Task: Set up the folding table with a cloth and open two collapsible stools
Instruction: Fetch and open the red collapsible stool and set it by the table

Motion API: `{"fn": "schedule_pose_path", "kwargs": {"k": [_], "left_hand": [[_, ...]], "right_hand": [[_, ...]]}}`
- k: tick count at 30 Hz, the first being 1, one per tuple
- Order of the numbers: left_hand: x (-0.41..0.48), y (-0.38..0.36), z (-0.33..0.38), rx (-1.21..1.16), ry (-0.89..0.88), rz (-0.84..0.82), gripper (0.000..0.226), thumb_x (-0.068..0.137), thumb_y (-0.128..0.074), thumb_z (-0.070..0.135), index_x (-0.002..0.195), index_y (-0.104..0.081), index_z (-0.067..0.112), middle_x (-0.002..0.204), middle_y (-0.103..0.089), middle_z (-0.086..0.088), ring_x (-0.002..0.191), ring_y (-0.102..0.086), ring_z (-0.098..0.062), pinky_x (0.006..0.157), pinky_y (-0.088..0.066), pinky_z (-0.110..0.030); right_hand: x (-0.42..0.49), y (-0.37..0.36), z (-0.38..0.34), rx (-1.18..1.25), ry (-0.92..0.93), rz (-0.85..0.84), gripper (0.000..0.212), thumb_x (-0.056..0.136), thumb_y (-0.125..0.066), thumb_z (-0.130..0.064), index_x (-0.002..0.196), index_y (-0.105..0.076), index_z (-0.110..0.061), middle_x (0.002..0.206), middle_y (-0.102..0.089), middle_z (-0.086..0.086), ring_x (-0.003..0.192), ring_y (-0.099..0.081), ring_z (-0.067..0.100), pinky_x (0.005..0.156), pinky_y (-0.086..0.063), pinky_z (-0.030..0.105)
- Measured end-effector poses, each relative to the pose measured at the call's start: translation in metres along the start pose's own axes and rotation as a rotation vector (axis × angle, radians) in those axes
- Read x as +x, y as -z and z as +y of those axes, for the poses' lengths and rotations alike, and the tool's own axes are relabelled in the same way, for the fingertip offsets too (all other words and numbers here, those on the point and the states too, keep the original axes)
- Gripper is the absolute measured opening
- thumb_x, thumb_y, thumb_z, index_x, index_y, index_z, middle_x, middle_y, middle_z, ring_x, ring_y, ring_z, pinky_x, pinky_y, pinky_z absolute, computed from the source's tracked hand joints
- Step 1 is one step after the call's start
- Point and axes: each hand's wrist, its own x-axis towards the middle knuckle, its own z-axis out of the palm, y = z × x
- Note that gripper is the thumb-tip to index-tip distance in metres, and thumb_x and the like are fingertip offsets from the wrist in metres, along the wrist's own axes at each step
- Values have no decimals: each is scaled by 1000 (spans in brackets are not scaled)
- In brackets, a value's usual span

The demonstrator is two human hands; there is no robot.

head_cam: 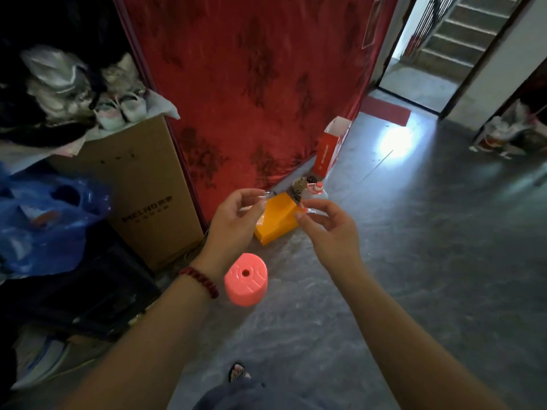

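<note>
A pink collapsible stool [245,279], drawn out into a short cylinder with a hole in its round top, is below and between my wrists over the grey floor; I cannot tell whether it rests on the floor. My left hand [233,220], with a red bead bracelet at the wrist, is raised above the stool with fingers curled and apart, holding nothing. My right hand [328,229] is level with it to the right, also with fingers spread and nothing in them. No folding table or second stool shows in this view.
A tall cardboard box [139,184] with shoes on top stands at left, with a blue plastic bag [47,220] beside it. A red patterned cloth [251,84] hangs behind. An orange box [276,223] and red paper bag [330,152] sit at its foot. A doorway [429,63] opens onto stairs.
</note>
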Motion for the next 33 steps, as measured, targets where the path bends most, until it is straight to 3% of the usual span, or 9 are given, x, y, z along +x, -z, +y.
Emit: {"fn": "schedule_pose_path", "kwargs": {"k": [4, 10, 14, 20, 24, 33], "left_hand": [[39, -1, -9, 4, 13, 29, 19, 92, -57, 12, 91, -63, 30, 102, -67, -5, 95, -63, -20, 80, -50, -28], [91, -8, -17, -41, -35, 254, 14, 90, -57, 2, 95, -63, 14, 87, -62, 4, 72, -58, 8, 64, -46, -8], [127, -13, -21, -35, 17, 350, 12, 92, -54, -1, 103, -59, 2, 75, -57, 2, 54, -58, 8, 50, -42, -5], [175, -12, -48, 107, 64, 541, 21, 89, -62, 10, 87, -62, 30, 83, -64, 5, 74, -58, 3, 67, -48, -10], [198, -23, -62, 184, 59, 635, 19, 86, -64, 10, 88, -62, 29, 81, -63, 5, 74, -58, -1, 67, -49, -11], [213, -20, -151, 287, 180, 601, 15, 85, -65, 15, 92, -62, 27, 88, -65, 3, 80, -61, -6, 72, -49, -14]], "right_hand": [[38, -12, 9, -28, -36, -24, 18, 82, -73, -17, 99, -67, -18, 99, -69, -9, 82, -66, -3, 69, -52, 10], [109, -27, 29, 1, -92, -136, 14, 82, -72, -15, 95, -67, -17, 98, -69, -10, 80, -66, 0, 63, -48, 8], [165, -47, 42, 10, -127, -271, 15, 82, -71, -12, 87, -65, -25, 96, -70, -4, 81, -66, 7, 65, -48, 13], [241, -71, 47, -50, -66, -535, 14, 83, -70, -10, 87, -64, -21, 84, -67, -14, 71, -63, -5, 65, -46, 7], [277, -81, 63, -119, -37, -702, 17, 84, -70, -12, 83, -62, -28, 81, -65, -18, 70, -61, -9, 66, -47, 8], [313, -114, 155, -281, -22, -866, 12, 85, -69, -15, 96, -67, -19, 89, -66, -18, 78, -61, -10, 67, -50, 13]]}}
